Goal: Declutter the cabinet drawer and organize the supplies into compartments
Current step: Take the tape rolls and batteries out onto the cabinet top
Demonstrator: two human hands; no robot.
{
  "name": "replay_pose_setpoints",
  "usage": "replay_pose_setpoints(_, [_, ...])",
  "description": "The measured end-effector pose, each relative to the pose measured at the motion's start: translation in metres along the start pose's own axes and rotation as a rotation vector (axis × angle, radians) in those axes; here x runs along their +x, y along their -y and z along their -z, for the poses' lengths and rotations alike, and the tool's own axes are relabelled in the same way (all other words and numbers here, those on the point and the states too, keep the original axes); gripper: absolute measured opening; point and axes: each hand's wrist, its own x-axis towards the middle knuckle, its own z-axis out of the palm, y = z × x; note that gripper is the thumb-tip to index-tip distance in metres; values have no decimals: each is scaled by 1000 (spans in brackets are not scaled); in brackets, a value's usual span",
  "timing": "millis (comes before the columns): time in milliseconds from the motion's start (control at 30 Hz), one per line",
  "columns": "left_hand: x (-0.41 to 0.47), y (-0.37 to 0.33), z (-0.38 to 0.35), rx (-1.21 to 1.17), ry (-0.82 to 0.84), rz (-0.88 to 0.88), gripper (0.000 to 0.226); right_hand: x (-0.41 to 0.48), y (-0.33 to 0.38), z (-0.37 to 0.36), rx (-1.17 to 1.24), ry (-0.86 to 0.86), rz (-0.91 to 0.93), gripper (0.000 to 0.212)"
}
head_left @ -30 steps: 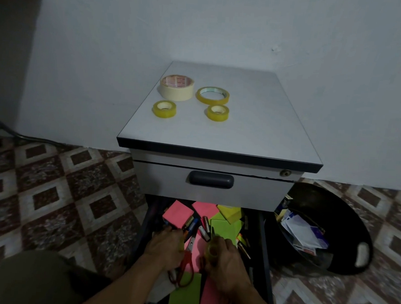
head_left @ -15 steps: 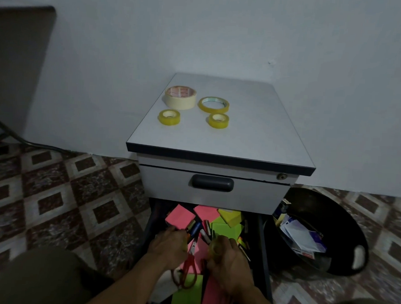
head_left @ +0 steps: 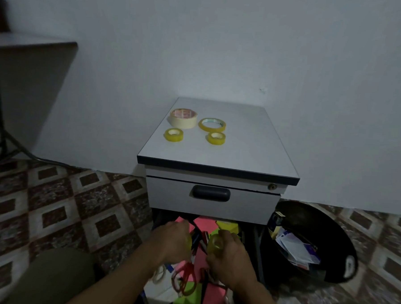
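The person is crouching in front of a small cabinet, both hands working inside the open drawer (head_left: 256, 238) below the closed upper drawer (head_left: 211, 200). The right hand (head_left: 232, 260) is pinching a clear yellow tape roll (head_left: 215, 243) between thumb and curled fingers, lifting it just above the clutter. The left hand (head_left: 173, 240) is curling its fingers round a yellowish roll (head_left: 188, 240), mostly hidden, so only its edge is showing.

Four tapes are sitting well apart from the drawer on the cabinet top (head_left: 248, 149): a masking tape roll (head_left: 183, 118), a wide yellow tape ring (head_left: 212, 124) beside it, and two small yellow rolls (head_left: 173, 135) in front. They are probably being staged there by kind, so the two rolls in hand are likely heading to join them.

Sticky-note pads (head_left: 204, 223), pens (head_left: 196, 238) and red-handled scissors (head_left: 184, 279) are lying jumbled in the drawer, not yet sorted. A black bin (head_left: 334, 242) of discarded paper is standing just right of the cabinet, within reach for rubbish.
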Motion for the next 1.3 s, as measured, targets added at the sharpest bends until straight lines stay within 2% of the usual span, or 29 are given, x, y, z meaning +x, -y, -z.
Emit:
replay_pose_setpoints(133, [-17,-13,46,47,-10,-50,36,-6,26,27,-9,-45,83,46])
replay_pose_setpoints(267, [-30,-23,89,59,-61,-12,38,-6,56,61,3,-102,165,49])
replay_pose_setpoints(400, [-41,-30,128,42,-212,-26,44,1,85,98,28,-177,260,54])
replay_pose_setpoints(567, [-35,-24,166,-46,-390,-61,53,31,106,141,-50,-309,329,64])
replay_pose_setpoints(767, [8,-12,196,-143,-503,48,73,83,111,167,-122,-313,257,61])
replay_pose_setpoints(933, [41,0,198,-179,-527,143,78,117,113,162,-104,-264,168,54])
replay_pose_setpoints(1067, [56,6,190,-193,-582,123,77,137,116,154,-84,-276,142,47])
replay_pose_setpoints(1300, [65,16,169,-271,-736,87,72,144,112,141,24,-343,120,55])
